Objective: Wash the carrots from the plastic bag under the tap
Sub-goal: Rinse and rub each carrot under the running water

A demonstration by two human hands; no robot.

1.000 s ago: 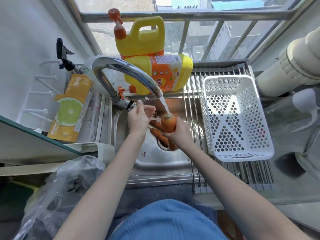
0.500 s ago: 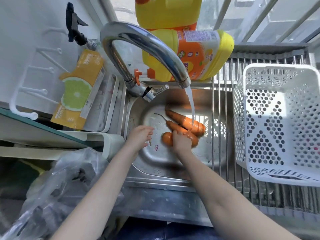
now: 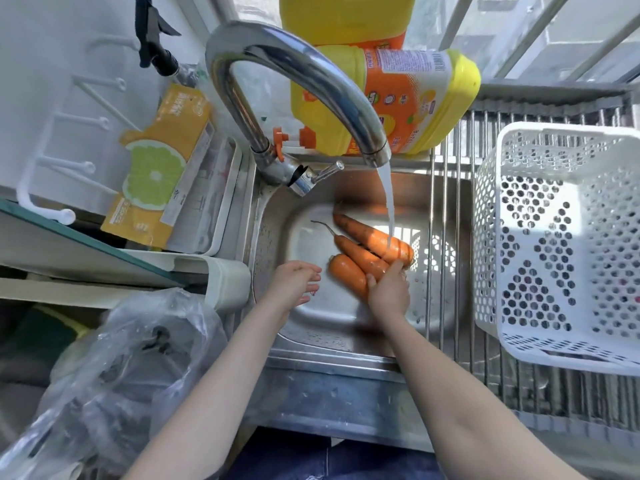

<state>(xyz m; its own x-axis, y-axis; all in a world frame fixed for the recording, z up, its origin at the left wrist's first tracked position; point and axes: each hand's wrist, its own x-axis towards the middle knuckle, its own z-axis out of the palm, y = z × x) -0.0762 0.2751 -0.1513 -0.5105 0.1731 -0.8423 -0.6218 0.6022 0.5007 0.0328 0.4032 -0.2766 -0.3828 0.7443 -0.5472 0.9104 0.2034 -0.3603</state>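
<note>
Three orange carrots lie side by side in the steel sink [image 3: 325, 318]. Water [image 3: 388, 206] runs from the chrome tap [image 3: 311, 74] onto the far carrot [image 3: 370, 237]. My right hand [image 3: 388, 292] reaches in from the near side; its thumb and fingers curl round the thick end of the middle carrot [image 3: 356, 252]. The near carrot [image 3: 346, 271] lies just left of that thumb. My left hand [image 3: 294, 282] hovers over the sink's left side with relaxed fingers and holds nothing. The crumpled clear plastic bag [image 3: 131, 368] sits on the counter at the lower left.
A white perforated basket [image 3: 554, 271] stands on a metal roll-up rack [image 3: 446, 209] over the sink's right part. Yellow detergent bottles [image 3: 398, 98] stand behind the tap. A yellow box with a lime picture [image 3: 162, 168] leans at the left by a white tray.
One second ago my right hand held a carrot up under the stream; now all three lie on the sink floor. My left hand came down from the tap lever. The view moved closer.
</note>
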